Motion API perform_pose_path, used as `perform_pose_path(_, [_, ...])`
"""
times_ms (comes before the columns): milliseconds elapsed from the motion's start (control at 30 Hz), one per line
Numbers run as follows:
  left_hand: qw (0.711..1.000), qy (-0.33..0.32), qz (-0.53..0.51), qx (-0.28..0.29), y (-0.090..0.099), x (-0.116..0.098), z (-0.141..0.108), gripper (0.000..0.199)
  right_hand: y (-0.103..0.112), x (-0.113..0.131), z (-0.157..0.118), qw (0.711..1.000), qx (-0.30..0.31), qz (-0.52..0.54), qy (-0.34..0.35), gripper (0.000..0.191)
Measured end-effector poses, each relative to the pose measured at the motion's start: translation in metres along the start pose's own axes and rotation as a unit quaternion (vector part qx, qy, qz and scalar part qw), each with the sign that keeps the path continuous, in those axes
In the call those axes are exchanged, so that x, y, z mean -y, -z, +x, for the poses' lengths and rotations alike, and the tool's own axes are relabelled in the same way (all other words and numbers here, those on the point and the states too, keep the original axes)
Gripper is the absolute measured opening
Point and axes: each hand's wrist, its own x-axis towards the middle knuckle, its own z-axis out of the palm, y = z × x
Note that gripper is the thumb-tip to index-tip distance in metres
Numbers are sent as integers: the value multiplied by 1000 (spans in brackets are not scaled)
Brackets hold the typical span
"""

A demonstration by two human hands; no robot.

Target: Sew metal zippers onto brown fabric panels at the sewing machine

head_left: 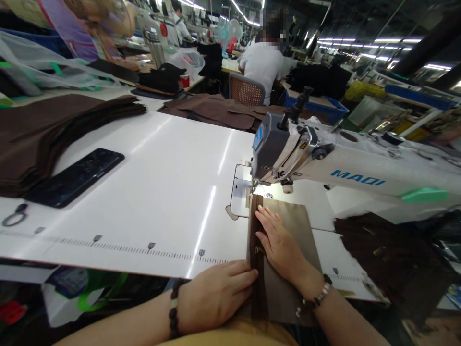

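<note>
Brown zipper (257, 288) on taupe fabric (288, 216)

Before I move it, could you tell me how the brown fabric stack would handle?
The brown fabric stack looks floppy, its thin layers curving. It is probably light for its bulk. It might slide when pushed on the glossy white tabletop.

The head-worn camera looks forward and down from close above the white sewing table (162, 192), with the left hand (216, 298) and right hand (281, 245) near the bottom edge. It faces the white MAQI sewing machine (356, 178) at right of frame, and its wide view reaches a far white workbench (230, 65) at the top of the frame.
</note>
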Motion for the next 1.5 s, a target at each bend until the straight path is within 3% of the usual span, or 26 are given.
perform_pose_path(233, [999, -27, -8, 23, 0, 1, -2, 29, 2, 2, -1, 1000, 10, 0, 2, 39])
perform_pose_path(400, [997, 29, -67, 8, 16, 5, 5, 23, 0, 1, -1, 1000, 24, -9, -4, 40])
perform_pose_path(567, [997, 81, 11, -1, 37, 47, 33, 19, -1, 1, 0, 1000, 26, 1, -6, 41])
perform_pose_path(700, [995, 47, 85, 28, 31, 91, 52, 20, -1, 1, 0, 1000, 26, 5, -6, 43])
perform_pose_path(800, [994, 44, 93, 42, 23, 105, 56, 22, 0, 0, 0, 1000, 28, 2, -1, 44])
perform_pose_path(1233, [992, 78, 97, 9, 14, 115, 55, 37, 3, -15, 18, 999, 51, 8, 0, 43])
perform_pose_path(1500, [992, 86, 92, 21, 15, 116, 56, 38, 4, -17, 20, 999, 46, 18, 2, 43])
